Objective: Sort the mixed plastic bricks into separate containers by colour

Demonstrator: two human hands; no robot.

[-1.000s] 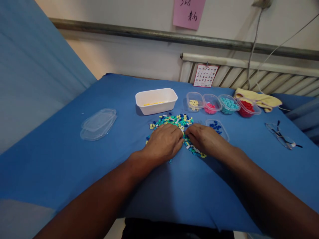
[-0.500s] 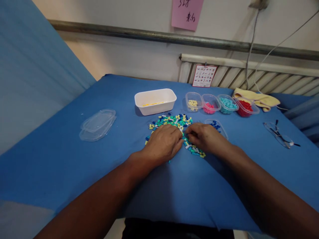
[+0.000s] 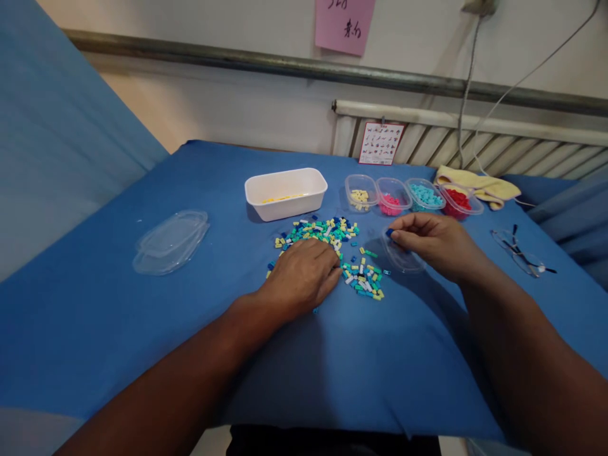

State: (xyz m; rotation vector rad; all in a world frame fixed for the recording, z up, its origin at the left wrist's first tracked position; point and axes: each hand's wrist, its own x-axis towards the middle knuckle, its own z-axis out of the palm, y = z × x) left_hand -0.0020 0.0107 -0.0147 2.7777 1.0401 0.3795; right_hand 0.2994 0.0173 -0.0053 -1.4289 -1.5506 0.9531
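Note:
My right hand (image 3: pixel 434 244) pinches a small dark blue block (image 3: pixel 390 233) between thumb and fingertips. It hovers over a clear plastic tub (image 3: pixel 403 266), whose far part and contents the hand mostly covers. My left hand (image 3: pixel 304 272) lies on the near side of a heap of small mixed blocks (image 3: pixel 327 231), its fingers curled in and their tips hidden, so I cannot see what they hold. A smaller patch of blocks (image 3: pixel 363 278), in white, green, yellow and blue, lies to the right of the left hand.
Behind the heap stands a white tub (image 3: pixel 287 209) with yellow pieces. Beyond are clear tubs of cream (image 3: pixel 360 199), pink (image 3: pixel 390 204), turquoise (image 3: pixel 425 196) and red blocks (image 3: pixel 458 201). Clear lids (image 3: pixel 171 240) lie left; glasses (image 3: pixel 520 253) and a yellow cloth (image 3: pixel 479 185) lie right.
My right hand has moved right from the heap to above the clear tub, with a dark blue block in its fingers. My left hand stays on the heap. The view has shifted slightly.

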